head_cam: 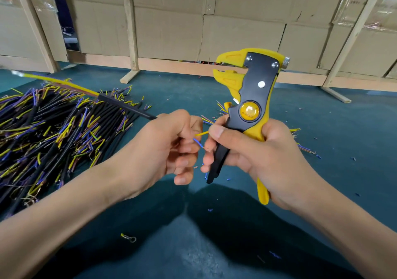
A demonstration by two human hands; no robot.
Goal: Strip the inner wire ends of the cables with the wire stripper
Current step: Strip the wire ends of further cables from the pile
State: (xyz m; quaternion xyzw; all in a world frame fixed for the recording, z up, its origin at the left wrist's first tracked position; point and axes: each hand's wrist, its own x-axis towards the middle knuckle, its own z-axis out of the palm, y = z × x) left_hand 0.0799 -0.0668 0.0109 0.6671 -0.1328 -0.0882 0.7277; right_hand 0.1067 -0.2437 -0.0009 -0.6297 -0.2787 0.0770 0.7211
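My left hand [169,147] grips a black cable [126,107] that runs up and to the left, its far end blurred. A yellow inner wire [201,133] and a blue inner wire [198,142] stick out of my fist toward the right. My right hand [257,156] holds the yellow-and-black wire stripper [249,98] upright by its handles, jaws at the top pointing left. The thumb and forefinger of that hand touch the ends of the two inner wires. The stripper's jaws hold no wire.
A big heap of black cables [53,132] with yellow, blue and brown ends lies on the green table [214,246] at the left. More cable ends [305,147] lie behind my right hand. Insulation scraps and a ring terminal [129,238] dot the surface. Cardboard walls [236,25] with wooden posts stand behind.
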